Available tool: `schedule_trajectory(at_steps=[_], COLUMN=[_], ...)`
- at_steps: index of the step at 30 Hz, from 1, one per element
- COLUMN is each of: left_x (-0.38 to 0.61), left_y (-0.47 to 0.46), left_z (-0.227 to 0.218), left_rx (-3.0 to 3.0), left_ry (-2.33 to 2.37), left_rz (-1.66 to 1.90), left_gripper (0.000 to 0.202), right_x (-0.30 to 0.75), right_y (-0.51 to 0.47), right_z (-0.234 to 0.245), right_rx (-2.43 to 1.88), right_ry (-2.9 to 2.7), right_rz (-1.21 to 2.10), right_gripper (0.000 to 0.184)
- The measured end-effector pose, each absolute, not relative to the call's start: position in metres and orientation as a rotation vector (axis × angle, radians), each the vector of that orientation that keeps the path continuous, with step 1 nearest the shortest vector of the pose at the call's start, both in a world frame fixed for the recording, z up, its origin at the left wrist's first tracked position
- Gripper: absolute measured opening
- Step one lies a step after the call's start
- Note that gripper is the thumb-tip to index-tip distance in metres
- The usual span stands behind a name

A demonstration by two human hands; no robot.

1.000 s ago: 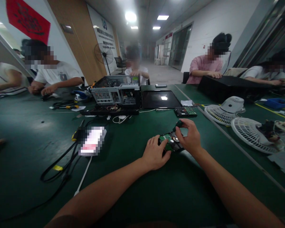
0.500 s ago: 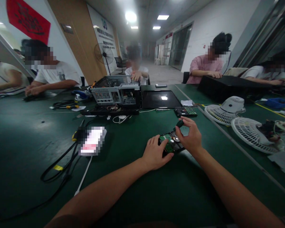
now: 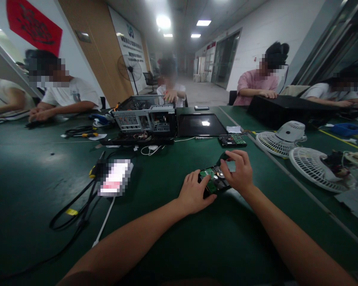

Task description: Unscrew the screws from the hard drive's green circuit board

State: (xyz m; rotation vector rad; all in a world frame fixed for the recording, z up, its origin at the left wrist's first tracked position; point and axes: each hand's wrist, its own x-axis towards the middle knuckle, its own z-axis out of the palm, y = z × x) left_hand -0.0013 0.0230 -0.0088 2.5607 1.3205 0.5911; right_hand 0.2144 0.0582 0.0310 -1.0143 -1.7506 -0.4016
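A hard drive [image 3: 215,183] lies on the green table in front of me, its green circuit board and silver metal facing up. My left hand [image 3: 194,194] grips its left end, with the thumb along the near edge and fingers over the board. Above the drive's far right part, my right hand [image 3: 240,171] pinches the dark handle of a screwdriver [image 3: 222,159] between thumb and fingers. The handle stands tilted; its tip is too small to make out. Beyond my hands sits a second hard drive [image 3: 232,140], board side up.
An opened computer case [image 3: 146,119] stands ahead, beside a dark flat panel [image 3: 201,124]. White fan grilles [image 3: 313,163] lie at right. On the left are a lit phone [image 3: 115,176] and black cables [image 3: 68,226]. Several people sit around the table; one rests a hand on a black case [image 3: 289,107].
My right hand has dipped slightly, and the screwdriver handle leans a little differently in its fingers. My left hand and the hard drive stay in place.
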Motion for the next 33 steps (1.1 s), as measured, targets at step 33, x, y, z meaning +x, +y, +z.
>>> schedule_trajectory(at_steps=[33], left_x=[-0.0007], left_y=[0.0225], left_z=[-0.0081], left_rx=[2.539], left_ry=[1.333], left_rz=[0.560], left_gripper=[0.074], right_x=[0.2124], right_y=[0.0599], right_z=[0.0333], right_rx=[-0.966], right_ry=[-1.755], right_rz=[-0.388], right_gripper=[0.043])
